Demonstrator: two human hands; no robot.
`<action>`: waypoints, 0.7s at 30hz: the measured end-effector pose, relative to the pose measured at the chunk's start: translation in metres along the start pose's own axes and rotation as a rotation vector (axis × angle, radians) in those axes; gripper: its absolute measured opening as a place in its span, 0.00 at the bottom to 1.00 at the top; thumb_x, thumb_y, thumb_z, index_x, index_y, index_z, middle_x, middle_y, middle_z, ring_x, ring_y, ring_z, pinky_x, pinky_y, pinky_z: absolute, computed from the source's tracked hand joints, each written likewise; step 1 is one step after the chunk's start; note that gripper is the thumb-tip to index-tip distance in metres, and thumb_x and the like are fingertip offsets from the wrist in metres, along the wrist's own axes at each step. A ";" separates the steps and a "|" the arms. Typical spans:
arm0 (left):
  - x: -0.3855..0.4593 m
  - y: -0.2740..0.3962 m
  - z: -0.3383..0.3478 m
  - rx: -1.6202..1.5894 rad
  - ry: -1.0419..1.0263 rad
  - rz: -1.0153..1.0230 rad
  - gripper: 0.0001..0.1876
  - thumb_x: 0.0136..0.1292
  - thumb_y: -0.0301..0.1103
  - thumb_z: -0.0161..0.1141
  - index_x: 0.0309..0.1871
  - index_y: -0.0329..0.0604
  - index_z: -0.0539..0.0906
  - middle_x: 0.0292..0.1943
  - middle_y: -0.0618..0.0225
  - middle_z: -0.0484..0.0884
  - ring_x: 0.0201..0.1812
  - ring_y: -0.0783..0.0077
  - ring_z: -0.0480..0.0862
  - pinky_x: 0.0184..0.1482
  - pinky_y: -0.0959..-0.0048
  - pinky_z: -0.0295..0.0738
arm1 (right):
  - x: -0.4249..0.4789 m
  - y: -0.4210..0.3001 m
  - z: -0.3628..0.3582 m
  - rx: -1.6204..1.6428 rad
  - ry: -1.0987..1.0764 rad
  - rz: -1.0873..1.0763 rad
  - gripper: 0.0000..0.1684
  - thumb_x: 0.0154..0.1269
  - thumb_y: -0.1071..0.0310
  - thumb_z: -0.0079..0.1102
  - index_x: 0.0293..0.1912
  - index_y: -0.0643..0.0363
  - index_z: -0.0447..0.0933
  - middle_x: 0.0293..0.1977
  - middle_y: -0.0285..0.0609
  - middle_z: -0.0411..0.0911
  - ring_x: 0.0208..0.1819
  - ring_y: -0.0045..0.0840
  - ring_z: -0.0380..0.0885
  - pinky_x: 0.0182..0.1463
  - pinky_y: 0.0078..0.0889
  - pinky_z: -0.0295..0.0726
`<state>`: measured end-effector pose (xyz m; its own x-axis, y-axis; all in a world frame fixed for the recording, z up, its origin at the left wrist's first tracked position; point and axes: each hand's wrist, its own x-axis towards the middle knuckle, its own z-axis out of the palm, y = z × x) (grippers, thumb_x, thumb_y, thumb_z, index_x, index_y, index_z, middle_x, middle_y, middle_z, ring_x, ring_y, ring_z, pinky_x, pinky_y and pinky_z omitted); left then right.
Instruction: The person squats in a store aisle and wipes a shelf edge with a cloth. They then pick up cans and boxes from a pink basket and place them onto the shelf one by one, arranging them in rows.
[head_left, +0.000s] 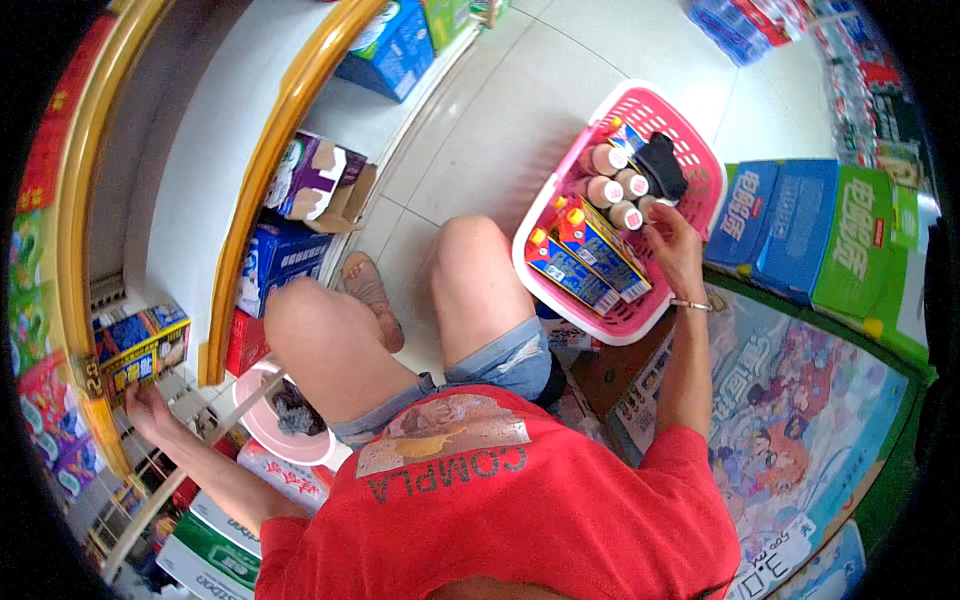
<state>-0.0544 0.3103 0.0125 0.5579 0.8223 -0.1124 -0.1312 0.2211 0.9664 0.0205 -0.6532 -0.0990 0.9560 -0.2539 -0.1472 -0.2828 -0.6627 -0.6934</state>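
A pink plastic basket (626, 330) with a white rim is before me to the right. In it are several small bottles (606, 191) with pale caps, several blue-and-yellow cartons (574, 274) with yellow screw caps, and a black cloth-like item (661, 166). My right hand (675, 244) reaches over the basket's near right side, its fingers closed around the top of a bottle that it partly hides. At the far left, my left hand (150, 414) has its fingertips at the lower edge of a blue-and-yellow box (142, 349) on the shelf. Whether it grips the box cannot be told.
Wood-edged shelves (255, 187) run along the left, holding cartons and a torn-open purple box (319, 176). A pink bin (251, 420) stands by my left knee. Blue and green drink cartons (795, 232) sit on a printed chest (780, 420) at right. Wrapped bottles lie on the tiled floor (480, 127).
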 end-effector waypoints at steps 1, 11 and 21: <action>0.000 -0.009 0.023 0.011 -0.090 0.014 0.27 0.59 0.15 0.48 0.65 0.27 0.67 0.62 0.51 0.74 0.62 0.55 0.74 0.66 0.56 0.69 | -0.003 -0.008 0.005 0.006 -0.069 0.075 0.23 0.56 0.71 0.67 0.53 0.64 0.78 0.44 0.51 0.82 0.43 0.33 0.83 0.47 0.33 0.81; -0.115 -0.023 0.106 0.223 0.017 0.181 0.27 0.65 0.30 0.56 0.66 0.33 0.66 0.62 0.57 0.73 0.63 0.63 0.71 0.64 0.52 0.64 | -0.035 0.005 0.084 -0.404 -0.140 -0.172 0.59 0.37 0.68 0.79 0.70 0.56 0.58 0.55 0.54 0.73 0.58 0.46 0.72 0.60 0.44 0.73; -0.230 -0.036 0.149 0.532 -0.014 0.508 0.23 0.63 0.20 0.53 0.63 0.32 0.70 0.63 0.50 0.74 0.60 0.61 0.77 0.57 0.63 0.78 | -0.009 -0.011 0.022 0.215 -0.040 -0.032 0.41 0.46 0.77 0.66 0.63 0.65 0.66 0.53 0.47 0.78 0.52 0.31 0.78 0.59 0.35 0.76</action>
<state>-0.0560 0.0355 0.0375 0.5451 0.7478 0.3790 0.0370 -0.4731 0.8802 0.0173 -0.6281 -0.1055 0.9677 -0.2040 -0.1480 -0.2333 -0.5030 -0.8322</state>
